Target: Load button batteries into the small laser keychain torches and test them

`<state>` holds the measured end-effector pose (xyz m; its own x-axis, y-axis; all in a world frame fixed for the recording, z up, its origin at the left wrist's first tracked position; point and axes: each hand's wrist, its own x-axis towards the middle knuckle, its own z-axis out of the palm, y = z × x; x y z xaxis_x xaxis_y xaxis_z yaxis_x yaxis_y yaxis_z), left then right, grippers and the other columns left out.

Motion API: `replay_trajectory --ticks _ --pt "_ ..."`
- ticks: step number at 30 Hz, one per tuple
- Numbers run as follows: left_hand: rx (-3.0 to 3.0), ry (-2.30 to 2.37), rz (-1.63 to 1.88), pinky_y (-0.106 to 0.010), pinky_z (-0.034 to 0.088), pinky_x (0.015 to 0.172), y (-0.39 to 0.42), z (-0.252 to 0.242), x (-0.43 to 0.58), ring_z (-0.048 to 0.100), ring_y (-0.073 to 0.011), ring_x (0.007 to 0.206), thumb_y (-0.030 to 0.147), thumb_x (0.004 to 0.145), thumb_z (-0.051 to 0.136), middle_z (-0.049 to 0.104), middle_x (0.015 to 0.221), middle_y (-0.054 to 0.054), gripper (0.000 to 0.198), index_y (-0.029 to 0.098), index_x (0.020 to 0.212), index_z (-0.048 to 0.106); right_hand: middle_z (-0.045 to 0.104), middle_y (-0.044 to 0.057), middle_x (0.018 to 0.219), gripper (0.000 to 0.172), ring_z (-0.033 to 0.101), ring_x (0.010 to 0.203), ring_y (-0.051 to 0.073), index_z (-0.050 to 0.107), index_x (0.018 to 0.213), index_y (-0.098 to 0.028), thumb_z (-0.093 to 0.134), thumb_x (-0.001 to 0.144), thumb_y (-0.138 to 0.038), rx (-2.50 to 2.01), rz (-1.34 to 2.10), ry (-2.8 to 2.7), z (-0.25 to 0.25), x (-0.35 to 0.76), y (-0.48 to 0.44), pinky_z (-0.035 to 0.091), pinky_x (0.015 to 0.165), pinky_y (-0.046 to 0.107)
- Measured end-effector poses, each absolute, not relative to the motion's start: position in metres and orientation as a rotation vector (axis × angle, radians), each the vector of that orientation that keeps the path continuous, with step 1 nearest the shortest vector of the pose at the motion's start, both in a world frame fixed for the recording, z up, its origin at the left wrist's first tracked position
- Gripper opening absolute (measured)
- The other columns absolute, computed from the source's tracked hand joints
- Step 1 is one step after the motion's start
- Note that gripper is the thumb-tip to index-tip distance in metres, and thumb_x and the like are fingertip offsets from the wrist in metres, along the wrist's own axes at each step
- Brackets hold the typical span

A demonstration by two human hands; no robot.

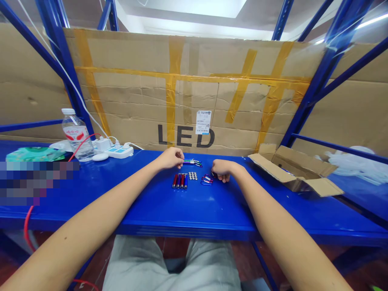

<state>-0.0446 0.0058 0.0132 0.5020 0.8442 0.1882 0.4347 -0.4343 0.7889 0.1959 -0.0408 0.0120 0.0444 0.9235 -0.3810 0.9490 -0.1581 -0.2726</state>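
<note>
My left hand (173, 158) is curled, its fingertips at the left end of some slim blue and green metal tubes with clips (191, 162). Whether it grips one is hidden. Over the table to the right, my right hand (223, 170) has its fingers folded down; a small dark piece shows at its fingertips, too small to name. Just left of it lie several red and blue carabiners (207, 180). Between the hands are small silver button cells (192, 176) in neat rows. Red and blue flashlight tubes (180, 181) stand side by side in front of them.
An opened cardboard box (295, 171) sits on the blue table (194, 210) at right. On the left are a water bottle (77, 137), a white power strip (119, 151) with cables and a green packet (34, 154). Taped cardboard (136, 105) lines the back, between blue posts.
</note>
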Motion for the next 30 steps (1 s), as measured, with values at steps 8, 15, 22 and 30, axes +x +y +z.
replay_trajectory --ticks 8,15,22,30 --pt "2.216 1.398 0.591 -0.025 0.044 0.059 0.026 0.000 -0.058 0.062 -0.0157 0.059 0.000 0.063 0.062 0.063 0.058 0.000 0.020 0.017 0.073 0.059 0.063 0.005 0.066 0.013 0.058 0.045 0.014 0.063 0.092 -0.011 0.055 0.085 -0.016 2.264 -0.705 2.099 0.016 0.205 -0.042 0.052 0.053 0.030" --pt "2.332 1.384 0.564 -0.023 0.042 0.062 0.030 0.000 -0.062 0.062 -0.0157 0.068 0.000 0.056 0.060 0.068 0.067 -0.003 0.020 0.017 0.064 0.066 0.070 0.005 0.078 0.026 0.062 0.059 0.014 0.069 0.098 -0.015 0.061 0.075 -0.007 2.123 -0.501 2.302 0.011 0.207 -0.033 0.047 0.056 0.023" --pt "2.307 1.335 0.541 -0.022 0.039 0.056 0.028 0.001 -0.063 0.057 -0.0142 0.060 0.005 0.053 0.057 0.067 0.060 -0.002 0.016 0.018 0.056 0.065 0.071 0.005 0.085 0.019 0.062 0.064 0.012 0.069 0.087 -0.016 0.059 0.074 -0.008 2.036 -0.475 2.403 0.009 0.209 -0.032 0.043 0.057 0.020" --pt "2.291 1.311 0.548 -0.023 0.040 0.057 0.029 0.003 -0.062 0.058 -0.0147 0.060 0.006 0.054 0.057 0.068 0.062 -0.002 0.015 0.019 0.057 0.065 0.069 0.003 0.080 0.019 0.060 0.062 0.012 0.070 0.085 -0.017 0.059 0.072 -0.009 1.991 -0.510 2.455 0.010 0.206 -0.033 0.042 0.058 0.021"
